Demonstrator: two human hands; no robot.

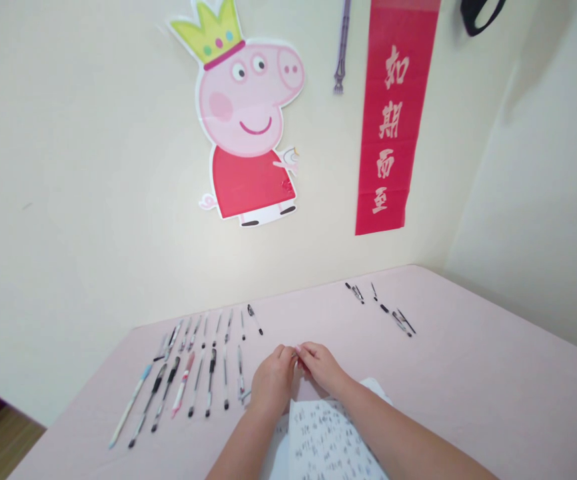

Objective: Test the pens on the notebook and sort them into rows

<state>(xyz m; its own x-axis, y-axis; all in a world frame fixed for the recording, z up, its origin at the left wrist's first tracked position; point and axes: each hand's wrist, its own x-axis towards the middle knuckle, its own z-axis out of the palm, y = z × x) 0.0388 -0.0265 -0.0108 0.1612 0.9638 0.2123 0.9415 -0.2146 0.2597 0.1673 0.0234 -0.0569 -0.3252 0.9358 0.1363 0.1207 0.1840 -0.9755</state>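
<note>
My left hand [273,379] and my right hand [321,367] meet above the near middle of the table, fingers closed and pinched together. A small thing seems to sit between their fingertips, too little of it showing to name. Under my wrists lie sheets of paper [326,437] covered in dark handwriting. Just left of my left hand, a clear pen [240,373] with a dark tip lies on the cloth, and a short grey piece pokes out beside the wrist.
Several pens lie in two rows on the left of the pink-covered table [468,400], among them a pink pen [183,385] and a long blue-and-white pen [131,405]. Pen parts [397,320] are scattered at the back right. A wall stands behind, with a cartoon pig cutout [253,177] and a red banner [393,147].
</note>
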